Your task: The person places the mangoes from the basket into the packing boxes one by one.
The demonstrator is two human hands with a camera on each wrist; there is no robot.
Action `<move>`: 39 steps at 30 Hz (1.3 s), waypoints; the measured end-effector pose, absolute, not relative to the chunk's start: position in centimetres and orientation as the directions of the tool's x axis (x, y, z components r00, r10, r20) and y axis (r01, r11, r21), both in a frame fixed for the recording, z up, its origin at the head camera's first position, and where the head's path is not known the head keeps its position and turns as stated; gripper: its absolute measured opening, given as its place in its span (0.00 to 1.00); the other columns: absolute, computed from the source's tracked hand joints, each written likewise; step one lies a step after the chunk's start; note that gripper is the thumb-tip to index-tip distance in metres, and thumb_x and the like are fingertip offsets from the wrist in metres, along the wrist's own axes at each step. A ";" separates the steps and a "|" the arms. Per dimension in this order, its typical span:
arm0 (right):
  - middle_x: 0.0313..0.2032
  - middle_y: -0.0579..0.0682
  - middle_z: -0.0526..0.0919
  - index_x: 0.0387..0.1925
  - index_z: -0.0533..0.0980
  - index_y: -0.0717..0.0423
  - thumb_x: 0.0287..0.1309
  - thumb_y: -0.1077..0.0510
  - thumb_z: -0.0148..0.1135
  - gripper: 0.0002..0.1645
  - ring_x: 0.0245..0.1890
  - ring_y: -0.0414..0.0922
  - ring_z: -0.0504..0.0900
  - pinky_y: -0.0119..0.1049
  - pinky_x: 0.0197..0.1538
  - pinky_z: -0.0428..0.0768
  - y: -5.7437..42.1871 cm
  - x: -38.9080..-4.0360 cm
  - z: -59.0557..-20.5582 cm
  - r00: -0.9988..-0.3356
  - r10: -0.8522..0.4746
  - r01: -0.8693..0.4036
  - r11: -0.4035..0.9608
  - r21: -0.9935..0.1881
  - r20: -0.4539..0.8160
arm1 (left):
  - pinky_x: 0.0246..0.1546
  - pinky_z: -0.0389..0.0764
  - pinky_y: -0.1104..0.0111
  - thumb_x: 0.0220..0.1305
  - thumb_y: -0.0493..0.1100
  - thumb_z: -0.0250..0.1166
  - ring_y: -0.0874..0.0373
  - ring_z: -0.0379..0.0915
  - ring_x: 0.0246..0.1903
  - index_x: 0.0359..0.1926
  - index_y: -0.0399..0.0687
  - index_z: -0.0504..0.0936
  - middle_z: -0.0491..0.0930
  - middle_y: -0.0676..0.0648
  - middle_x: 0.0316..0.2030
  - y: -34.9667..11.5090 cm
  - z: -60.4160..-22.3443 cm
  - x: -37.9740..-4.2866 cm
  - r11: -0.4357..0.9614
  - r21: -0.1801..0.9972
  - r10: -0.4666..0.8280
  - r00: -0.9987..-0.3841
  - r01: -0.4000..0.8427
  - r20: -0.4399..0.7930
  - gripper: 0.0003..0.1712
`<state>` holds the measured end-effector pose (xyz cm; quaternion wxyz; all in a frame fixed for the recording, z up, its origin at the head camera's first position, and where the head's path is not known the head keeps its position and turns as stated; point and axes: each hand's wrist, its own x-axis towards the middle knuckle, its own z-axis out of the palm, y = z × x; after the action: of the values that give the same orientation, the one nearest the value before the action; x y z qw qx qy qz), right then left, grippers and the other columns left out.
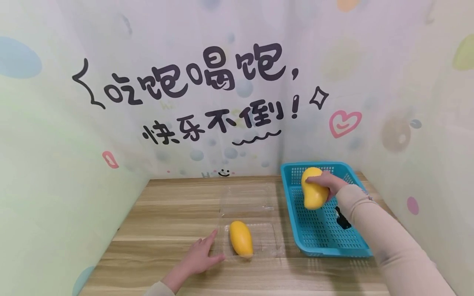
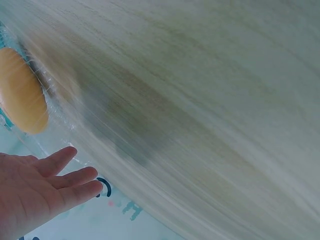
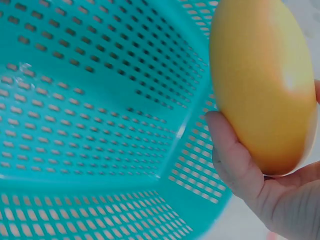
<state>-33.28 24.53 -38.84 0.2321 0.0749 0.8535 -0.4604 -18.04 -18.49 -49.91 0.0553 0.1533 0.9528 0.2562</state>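
Note:
My right hand (image 1: 327, 183) grips a yellow mango (image 1: 314, 195) above the blue perforated basket (image 1: 289, 205). In the right wrist view the mango (image 3: 262, 85) stands tilted, with the thumb along one side and a fingertip showing at the other. A second mango (image 1: 240, 238) lies in the near half of a clear plastic clamshell box (image 1: 266, 242), whose lid (image 1: 246, 197) is folded back toward the wall. Just left of that box is my left hand (image 1: 200, 255), fingers spread and holding nothing. The left wrist view shows the left hand (image 2: 45, 192) with its fingers extended, apart from the mango (image 2: 22, 92).
A small black object (image 1: 342, 218) shows against the basket beside the right sleeve (image 1: 385, 226); its kind is unclear. The wood-grain table (image 1: 159, 222) ends at a printed wall covering (image 1: 222, 156) behind, with more covering on both sides.

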 end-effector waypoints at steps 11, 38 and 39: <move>0.49 0.66 0.64 0.62 0.43 0.66 0.58 0.39 0.53 0.48 0.39 0.53 0.75 0.47 0.37 0.82 24.2 -33.0 -34.2 -0.916 -0.157 0.221 0.568 -0.793 -0.368 | 0.57 0.53 0.34 0.54 0.64 0.61 0.23 0.55 0.57 0.68 0.39 0.55 0.65 0.33 0.60 -18.6 -49.9 -17.9 0.823 0.510 0.308 -0.951 0.250 -0.030 0.50; 0.53 0.62 0.63 0.64 0.44 0.58 0.53 0.40 0.58 0.49 0.46 0.57 0.70 0.43 0.32 0.82 16.8 -31.7 -29.7 -0.932 -0.239 0.107 0.538 -0.836 -0.274 | 0.57 0.54 0.35 0.54 0.63 0.61 0.23 0.55 0.56 0.67 0.37 0.56 0.65 0.32 0.60 -18.4 -49.6 -17.7 0.822 0.505 0.315 -0.949 0.264 -0.016 0.50; 0.53 0.62 0.63 0.64 0.45 0.58 0.53 0.39 0.58 0.49 0.46 0.57 0.70 0.43 0.32 0.82 16.5 -31.7 -29.7 -0.931 -0.244 0.105 0.534 -0.839 -0.272 | 0.57 0.54 0.35 0.54 0.63 0.61 0.23 0.55 0.56 0.67 0.37 0.56 0.65 0.32 0.60 -18.4 -49.6 -17.7 0.822 0.506 0.314 -0.949 0.263 -0.017 0.50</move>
<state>-31.66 16.48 -29.73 0.1812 -0.0404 0.8569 -0.4810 -17.74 -18.36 -49.57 0.0497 0.1515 0.9530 0.2575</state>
